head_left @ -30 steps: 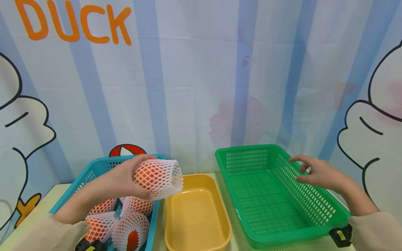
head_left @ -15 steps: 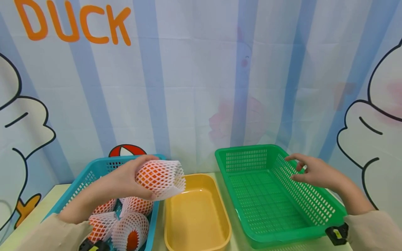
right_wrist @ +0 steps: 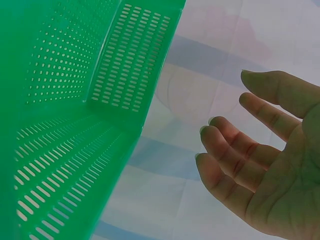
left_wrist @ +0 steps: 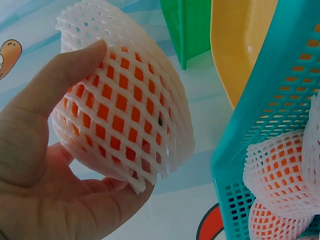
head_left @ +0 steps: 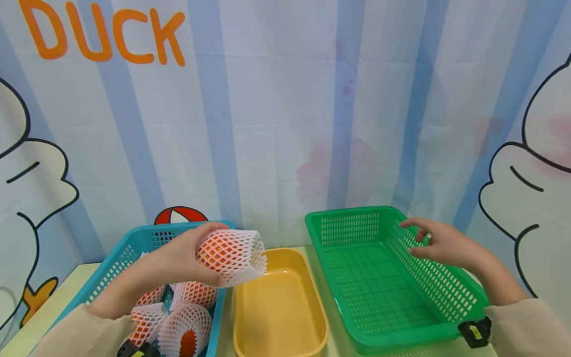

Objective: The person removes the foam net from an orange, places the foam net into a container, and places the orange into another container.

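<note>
My left hand point(head_left: 189, 260) grips an orange round fruit in a white foam net point(head_left: 232, 255), its thumb and fingers wrapped about the sides. In the left wrist view the netted fruit point(left_wrist: 122, 107) shows orange through the mesh, with one end of the sleeve standing loose. The hand is over the right side of a blue basket point(head_left: 216, 322), where several more netted fruits point(head_left: 185, 327) lie. My right hand point(head_left: 446, 245) hovers by the right wall of a green basket point(head_left: 363, 337), fingers loosely bent and holding nothing. The right wrist view shows that hand point(right_wrist: 265, 170) apart from the basket.
A shallow yellow tray point(head_left: 281, 317) stands between the two baskets on a pale table point(head_left: 80, 270). Behind them hangs a striped curtain point(head_left: 276, 124) with cartoon prints and orange letters. Nothing lies in the green basket.
My left hand has shifted slightly right with the netted fruit, towards the yellow tray. My right hand has drifted a little left over the green basket's side.
</note>
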`<act>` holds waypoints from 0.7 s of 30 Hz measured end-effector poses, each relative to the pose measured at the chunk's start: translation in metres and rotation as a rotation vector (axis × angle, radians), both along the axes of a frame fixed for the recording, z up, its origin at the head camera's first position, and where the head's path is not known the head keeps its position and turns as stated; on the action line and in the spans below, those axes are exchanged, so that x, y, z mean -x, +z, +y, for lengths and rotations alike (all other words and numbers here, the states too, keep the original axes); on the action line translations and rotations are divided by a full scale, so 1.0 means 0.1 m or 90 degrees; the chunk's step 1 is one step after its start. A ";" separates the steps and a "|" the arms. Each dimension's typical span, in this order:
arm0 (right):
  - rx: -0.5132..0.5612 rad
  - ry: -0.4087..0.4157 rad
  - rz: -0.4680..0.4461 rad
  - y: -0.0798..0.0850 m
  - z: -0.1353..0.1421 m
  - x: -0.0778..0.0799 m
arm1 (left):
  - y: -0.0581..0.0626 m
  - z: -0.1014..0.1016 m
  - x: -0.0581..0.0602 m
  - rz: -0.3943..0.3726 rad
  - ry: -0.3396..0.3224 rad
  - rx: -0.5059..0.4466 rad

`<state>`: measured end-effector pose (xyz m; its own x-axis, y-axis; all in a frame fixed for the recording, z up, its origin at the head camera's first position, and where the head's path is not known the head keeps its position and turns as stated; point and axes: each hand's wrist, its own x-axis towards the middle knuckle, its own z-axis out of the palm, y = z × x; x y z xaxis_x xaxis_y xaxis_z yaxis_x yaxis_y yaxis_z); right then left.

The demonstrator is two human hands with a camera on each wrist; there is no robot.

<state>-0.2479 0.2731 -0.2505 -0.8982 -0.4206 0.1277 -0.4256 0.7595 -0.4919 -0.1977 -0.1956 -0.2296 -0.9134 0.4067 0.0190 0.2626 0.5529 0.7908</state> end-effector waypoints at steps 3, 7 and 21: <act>-0.003 0.002 0.006 0.00 -0.02 0.00 | 0.00 0.02 0.00 -0.004 0.005 0.003; -0.003 0.005 0.011 0.01 -0.04 0.00 | 0.00 0.03 0.00 -0.004 0.005 0.007; 0.003 0.015 0.013 0.04 -0.12 0.00 | -0.02 0.06 0.02 -0.006 -0.002 0.004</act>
<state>-0.2479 0.2613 -0.2465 -0.8855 -0.4405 0.1478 -0.4528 0.7468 -0.4870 -0.1995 -0.1893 -0.2314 -0.9122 0.4096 0.0080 0.2570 0.5570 0.7897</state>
